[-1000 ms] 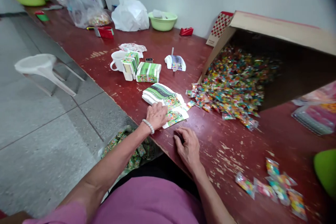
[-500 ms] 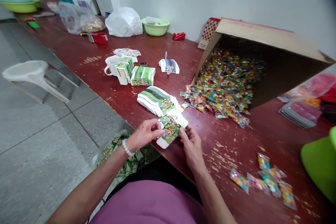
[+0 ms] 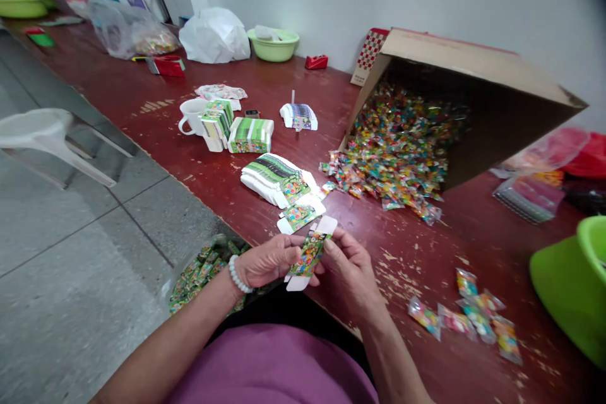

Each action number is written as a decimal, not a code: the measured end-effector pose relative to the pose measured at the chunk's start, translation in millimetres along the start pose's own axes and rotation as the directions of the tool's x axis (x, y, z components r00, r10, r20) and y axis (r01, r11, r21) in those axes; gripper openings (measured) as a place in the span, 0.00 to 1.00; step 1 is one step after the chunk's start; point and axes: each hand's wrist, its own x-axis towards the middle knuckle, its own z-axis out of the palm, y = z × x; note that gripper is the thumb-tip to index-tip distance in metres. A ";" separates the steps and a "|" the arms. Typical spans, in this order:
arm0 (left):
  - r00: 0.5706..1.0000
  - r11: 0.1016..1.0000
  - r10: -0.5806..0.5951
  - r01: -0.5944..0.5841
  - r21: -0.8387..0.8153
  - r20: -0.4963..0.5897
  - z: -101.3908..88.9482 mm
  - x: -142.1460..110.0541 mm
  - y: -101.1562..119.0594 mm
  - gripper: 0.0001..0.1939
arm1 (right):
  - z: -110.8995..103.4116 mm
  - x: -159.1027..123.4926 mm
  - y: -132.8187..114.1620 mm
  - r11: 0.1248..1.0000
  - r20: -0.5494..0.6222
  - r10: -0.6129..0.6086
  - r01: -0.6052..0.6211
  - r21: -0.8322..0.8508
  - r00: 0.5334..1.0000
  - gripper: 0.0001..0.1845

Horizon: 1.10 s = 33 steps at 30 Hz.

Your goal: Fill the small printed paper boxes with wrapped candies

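Change: Since the earlier frame, the flat paperboard box blank printed in green and orange [image 3: 308, 254] has risen off the dark red wooden table [image 3: 416, 252] and now stands tilted between both hands, over the table's near edge.

Fingers: The left hand [image 3: 267, 262] is curled, its fingers grasping the blank's left side. The right hand [image 3: 350, 274] grips the right side between its thumb and fingers. Neither hand has let go.

Blank: Its white unprinted tabs stick out at the top and bottom. It touches nothing but the hands.

Wrist: A white bead bracelet [image 3: 238, 274] circles the left wrist.

Nearby: A stack of folded white-and-green paperboard blanks [image 3: 274, 180] and a loose printed blank [image 3: 299, 217] lie just ahead of the hands. Beyond them are green-and-white cartons [image 3: 250, 136] and a white ceramic mug [image 3: 192, 117].

Right side: A heap of colourful candy sachets [image 3: 392, 158] spills from a tipped cardboard box [image 3: 473, 57].

Risk: Too hard a pinch could crease the thin card or tear a tab. A careless elbow could knock the stack, and the sachets could slide into the loose blanks.
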 end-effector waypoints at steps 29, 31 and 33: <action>0.994 0.995 0.096 -0.097 -0.017 -0.059 18.1 -1.5 -6.3 0.27 | -3.1 -12.0 0.3 0.399 0.088 -0.587 0.382 -0.834 0.805 0.18; 0.993 0.995 0.100 -0.099 0.030 -0.069 16.0 -1.2 -5.8 0.27 | -3.5 -13.8 -4.4 0.328 0.180 -0.560 0.415 -0.849 0.809 0.14; 0.994 0.992 0.089 -0.083 0.094 -0.058 14.0 -1.7 -4.0 0.28 | -3.7 -15.3 -7.0 0.310 0.213 -0.544 0.430 -0.848 0.811 0.16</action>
